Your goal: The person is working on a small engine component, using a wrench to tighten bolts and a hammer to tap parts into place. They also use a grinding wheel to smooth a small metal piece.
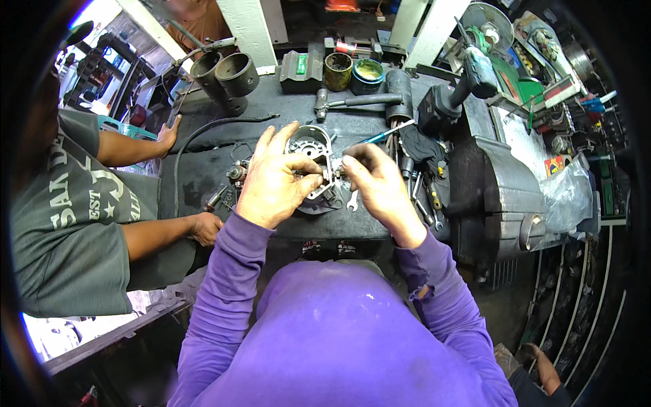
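A round, open metal housing (328,138), like part of a small motor or engine, sits on the dark workbench (271,102) in front of me. My left hand (271,182) reaches over its left side, two fingers stretched out, thumb and forefinger bent together at its inner edge. Whatever lies between those two is hidden. At the housing's right side my right hand (385,188) has its thumb and fingertips pinched; something small may be in them, but I cannot make it out. An open-end wrench (352,201) lies just below, between the hands.
A hammer (363,102), two open tins (338,71) and cylinders (237,74) stand or lie at the back. Right are wrenches (424,203), a black cloth (422,146), a cordless tool (468,88) and a large dark casing (495,197). Another person's hand (203,228) rests at left.
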`<state>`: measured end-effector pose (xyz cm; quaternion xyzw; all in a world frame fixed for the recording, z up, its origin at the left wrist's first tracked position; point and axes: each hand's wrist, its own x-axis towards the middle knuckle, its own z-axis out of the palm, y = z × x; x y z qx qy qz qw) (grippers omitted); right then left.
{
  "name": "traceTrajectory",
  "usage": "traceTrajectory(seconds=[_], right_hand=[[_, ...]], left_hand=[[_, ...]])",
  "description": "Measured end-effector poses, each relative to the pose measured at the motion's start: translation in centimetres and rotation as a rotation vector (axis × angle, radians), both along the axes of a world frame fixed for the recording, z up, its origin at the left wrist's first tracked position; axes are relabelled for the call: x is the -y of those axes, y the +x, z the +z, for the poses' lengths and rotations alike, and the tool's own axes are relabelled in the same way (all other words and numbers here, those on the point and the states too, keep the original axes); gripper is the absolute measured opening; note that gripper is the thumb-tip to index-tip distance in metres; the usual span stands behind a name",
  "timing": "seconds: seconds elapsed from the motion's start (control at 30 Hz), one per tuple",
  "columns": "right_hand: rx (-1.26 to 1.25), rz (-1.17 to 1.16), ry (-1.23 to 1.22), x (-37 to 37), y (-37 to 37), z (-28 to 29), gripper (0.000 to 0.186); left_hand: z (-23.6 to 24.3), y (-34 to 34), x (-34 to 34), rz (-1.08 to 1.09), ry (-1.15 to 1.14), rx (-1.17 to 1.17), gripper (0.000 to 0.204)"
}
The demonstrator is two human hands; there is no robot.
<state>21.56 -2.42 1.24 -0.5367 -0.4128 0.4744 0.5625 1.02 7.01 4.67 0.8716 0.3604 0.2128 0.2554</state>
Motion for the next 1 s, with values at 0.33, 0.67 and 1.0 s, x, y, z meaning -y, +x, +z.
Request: traceTrajectory(seconds=[0.33, 0.67, 1.0], right_hand=[[0.021, 0.105, -0.019, -0.17, -0.11, -0.17, 0.016], [-0.059, 0.043, 0.057, 0.54, -0.15, -0.02, 0.02], [0.133, 0.089, -0.174, 0.53, -0.11, -0.27, 0.026]], left_hand=[[-0.07, -0.05, -0.17, -0.007, -0.012, 0.001, 0.021], [-0.23, -0.13, -0.25, -0.003, -0.006, 0.002, 0.023], [0.15, -0.15, 0.45, 0.011, -0.059, 0.002, 0.02]])
